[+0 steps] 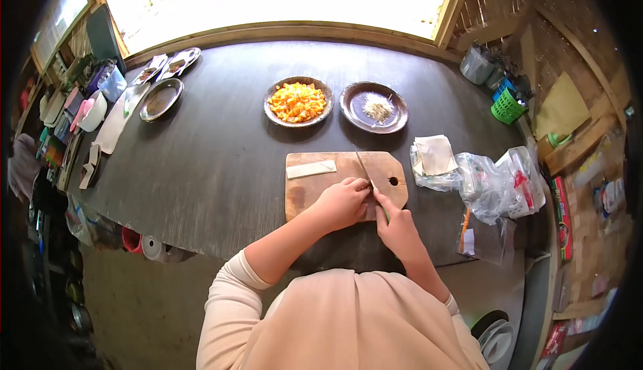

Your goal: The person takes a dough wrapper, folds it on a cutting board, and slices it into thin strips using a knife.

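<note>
Gripping a narrow-bladed knife (pixel 363 166) by its handle, the right hand (pixel 396 228) is closing around it over the near right part of a pale brown wooden cutting board (pixel 315 197). The blade is slanting away from the person, its tip extending past the board's far edge. A bit of green is showing at the gripped handle. The left hand (pixel 343 202) is resting over the board with fingers bent, their tips lying just beside the blade; whether they are pinching anything cannot be told, as the fingers are hiding that spot. A flat off-white rectangular strip (pixel 311 169) is lying on the board's far left part, apart from both hands. The board is sitting on a dark wooden table (pixel 221 142), a round dark hole piercing its right end. Beyond it, a brown round dish (pixel 270 114) is holding orange chopped pieces (pixel 297 102); to the right, a dark brown round plate (pixel 355 116) is bearing a small heap of pale thin shreds (pixel 378 108). Right of the board, cream-coloured square sheets (pixel 435 155) are lying on clear plastic, near a crumpled clear plastic bag (pixel 492 186).
</note>
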The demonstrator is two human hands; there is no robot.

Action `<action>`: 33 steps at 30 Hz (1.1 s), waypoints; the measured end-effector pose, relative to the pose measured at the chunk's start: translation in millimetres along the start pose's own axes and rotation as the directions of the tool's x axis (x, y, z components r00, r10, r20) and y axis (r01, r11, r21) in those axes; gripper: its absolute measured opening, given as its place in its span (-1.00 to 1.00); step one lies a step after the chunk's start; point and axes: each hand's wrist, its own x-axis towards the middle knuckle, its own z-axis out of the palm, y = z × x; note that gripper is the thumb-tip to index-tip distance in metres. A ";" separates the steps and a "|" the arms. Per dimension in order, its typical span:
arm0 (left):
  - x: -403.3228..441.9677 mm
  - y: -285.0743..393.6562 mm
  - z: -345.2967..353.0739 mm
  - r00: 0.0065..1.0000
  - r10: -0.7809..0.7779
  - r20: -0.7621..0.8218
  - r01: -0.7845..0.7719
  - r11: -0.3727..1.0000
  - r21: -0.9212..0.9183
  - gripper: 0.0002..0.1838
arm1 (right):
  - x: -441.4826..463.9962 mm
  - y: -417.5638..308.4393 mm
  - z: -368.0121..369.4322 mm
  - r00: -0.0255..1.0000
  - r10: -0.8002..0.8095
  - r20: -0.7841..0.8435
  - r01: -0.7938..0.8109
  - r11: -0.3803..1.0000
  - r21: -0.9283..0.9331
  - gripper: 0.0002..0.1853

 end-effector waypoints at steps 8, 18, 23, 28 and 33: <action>-0.9 -1.0 1.0 1.000 -0.006 0.015 0.006 1.000 0.021 -0.61 | -8.3 4.6 -1.7 0.998 0.065 0.001 -0.063 0.974 0.219 -0.59; -2.6 2.6 -1.3 1.000 0.007 0.002 -0.007 1.000 0.007 -0.60 | 0.6 4.7 2.5 0.989 -0.115 -0.098 0.122 0.990 0.076 -0.61; -0.6 0.1 -2.9 1.000 0.005 -0.002 -0.005 1.000 0.027 -0.59 | 1.1 6.1 -10.3 0.989 0.111 0.095 -0.131 0.960 0.245 -0.59; -0.8 -1.3 -1.3 1.000 -0.001 0.021 0.000 0.999 0.037 -0.59 | -6.6 -3.3 -21.6 0.972 0.182 0.145 -0.209 0.958 0.194 -0.59; -0.7 -1.6 -0.2 1.000 -0.004 0.019 0.003 1.000 0.029 -0.60 | -10.9 -7.4 -23.3 0.982 0.146 0.121 -0.165 0.971 0.174 -0.60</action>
